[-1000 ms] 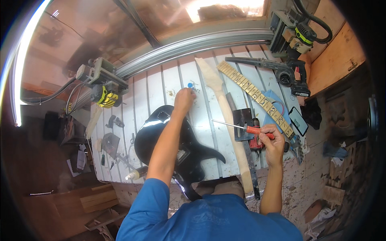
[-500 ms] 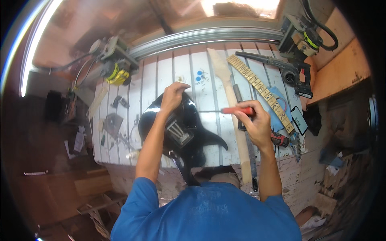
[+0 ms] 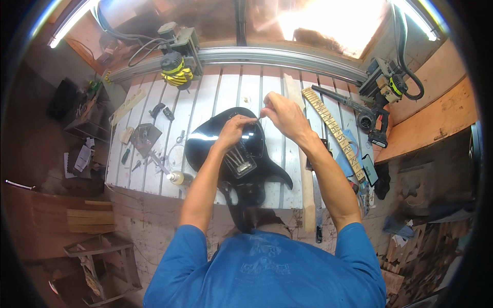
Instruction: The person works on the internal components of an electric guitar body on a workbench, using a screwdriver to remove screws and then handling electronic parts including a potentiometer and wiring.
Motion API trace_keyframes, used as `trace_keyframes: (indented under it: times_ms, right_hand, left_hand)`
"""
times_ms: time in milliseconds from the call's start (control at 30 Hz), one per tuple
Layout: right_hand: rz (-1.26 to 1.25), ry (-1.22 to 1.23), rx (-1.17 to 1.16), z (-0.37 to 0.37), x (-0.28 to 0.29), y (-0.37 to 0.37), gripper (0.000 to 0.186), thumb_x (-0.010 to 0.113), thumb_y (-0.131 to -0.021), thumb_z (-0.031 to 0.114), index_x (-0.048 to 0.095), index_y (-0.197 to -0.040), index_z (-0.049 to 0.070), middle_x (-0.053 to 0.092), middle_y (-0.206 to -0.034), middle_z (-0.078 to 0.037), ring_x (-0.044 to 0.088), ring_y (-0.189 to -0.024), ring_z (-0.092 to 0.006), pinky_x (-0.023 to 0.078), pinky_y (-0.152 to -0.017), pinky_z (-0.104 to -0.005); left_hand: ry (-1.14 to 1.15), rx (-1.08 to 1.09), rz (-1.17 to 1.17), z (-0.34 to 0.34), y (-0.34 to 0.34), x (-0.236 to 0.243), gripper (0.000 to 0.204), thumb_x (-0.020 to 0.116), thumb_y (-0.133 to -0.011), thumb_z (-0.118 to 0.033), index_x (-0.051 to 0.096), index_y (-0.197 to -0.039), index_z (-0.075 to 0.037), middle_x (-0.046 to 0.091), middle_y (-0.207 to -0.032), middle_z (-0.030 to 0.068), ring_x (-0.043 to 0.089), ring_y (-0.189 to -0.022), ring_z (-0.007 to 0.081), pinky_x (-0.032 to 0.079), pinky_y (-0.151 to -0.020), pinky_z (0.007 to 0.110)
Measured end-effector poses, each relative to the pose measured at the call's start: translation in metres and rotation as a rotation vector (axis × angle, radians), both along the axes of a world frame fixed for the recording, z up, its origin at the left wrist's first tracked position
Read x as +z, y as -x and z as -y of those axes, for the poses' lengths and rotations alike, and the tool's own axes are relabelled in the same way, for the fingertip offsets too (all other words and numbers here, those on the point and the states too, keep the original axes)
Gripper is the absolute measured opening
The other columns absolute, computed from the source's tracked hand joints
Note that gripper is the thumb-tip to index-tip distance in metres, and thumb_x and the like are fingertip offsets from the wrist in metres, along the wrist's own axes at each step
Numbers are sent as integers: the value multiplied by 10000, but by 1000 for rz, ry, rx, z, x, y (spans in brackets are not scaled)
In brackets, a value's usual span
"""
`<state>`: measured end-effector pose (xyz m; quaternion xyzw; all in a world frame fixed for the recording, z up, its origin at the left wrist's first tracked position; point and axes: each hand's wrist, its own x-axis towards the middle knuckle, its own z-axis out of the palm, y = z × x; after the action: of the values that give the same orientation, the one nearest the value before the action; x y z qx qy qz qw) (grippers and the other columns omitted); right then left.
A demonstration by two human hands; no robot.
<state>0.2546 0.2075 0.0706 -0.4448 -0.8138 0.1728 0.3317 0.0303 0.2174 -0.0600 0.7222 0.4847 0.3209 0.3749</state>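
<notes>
A glossy black electric guitar body (image 3: pixel 210 136) lies on the slatted white worktable, with a metal bridge (image 3: pixel 239 163) set into it. My left hand (image 3: pixel 231 131) rests over the guitar body, thumb and fingers pinched near its far right edge; whatever sits at the fingertips is too small to make out. Close to them, my right hand (image 3: pixel 284 115) is raised and closed around the screwdriver, whose red handle is hidden in the grip. Only a bit of dark shaft (image 3: pixel 260 117) shows between the two hands.
Right of the guitar lie a pale wooden neck (image 3: pixel 308 205), a marked yellowish fretboard strip (image 3: pixel 328 115), a cordless blower (image 3: pixel 365 120) and a phone (image 3: pixel 369 169). A bottle (image 3: pixel 177 177) stands left. A metal rail (image 3: pixel 267 55) carrying machine heads (image 3: pixel 177 74) spans the far side.
My right hand has moved left and away from me, bringing the screwdriver from beside the guitar to my left fingertips. My left hand has shifted slightly nearer and right over the body. The view has shifted.
</notes>
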Motion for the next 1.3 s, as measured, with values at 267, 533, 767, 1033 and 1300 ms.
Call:
trace_keyframes:
  times_ms: [267,533,767,1033,1300]
  right_hand:
    - [-37,35,31,-11,3,15,207,721,-941,118,566,-1032,16,714,-897,-188,716,-866,-411,536,-761,-497]
    - [18,19,27,-15,8,21,215,718,-954,135,571,-1039,4,728,-893,-184,722,-873,-404,538,-771,-482]
    - [253,-15,-65,-27,1,24,306,746,-956,241,597,-1050,-9,749,-850,-207,740,-851,-410,565,-758,-502]
    - [414,-83,176,-49,15,28,200,778,-813,117,701,-935,-22,736,-871,-251,749,-893,-437,615,-797,-513]
    - [458,3,93,-58,23,51,178,774,-842,95,697,-952,-22,744,-933,-202,747,-891,-421,611,-775,-490]
  left_hand:
    - [-69,53,-17,-3,1,-14,412,481,-1027,16,777,-1267,-142,722,-1185,107,668,-1139,307,518,-1028,394]
    - [-68,72,-12,-1,2,-17,401,484,-1023,11,766,-1278,-117,711,-1221,113,665,-1164,312,515,-1033,397]
    - [-127,74,8,-7,1,-29,385,518,-1014,3,763,-1285,-118,712,-1225,121,670,-1169,320,513,-1031,402]
    - [20,132,129,-9,-13,-21,363,638,-981,-46,723,-1333,-72,737,-1260,99,694,-1178,270,514,-1038,363]
    - [80,70,552,-34,2,12,444,570,-1125,-287,629,-1426,34,718,-1309,114,630,-1246,186,466,-1084,323]
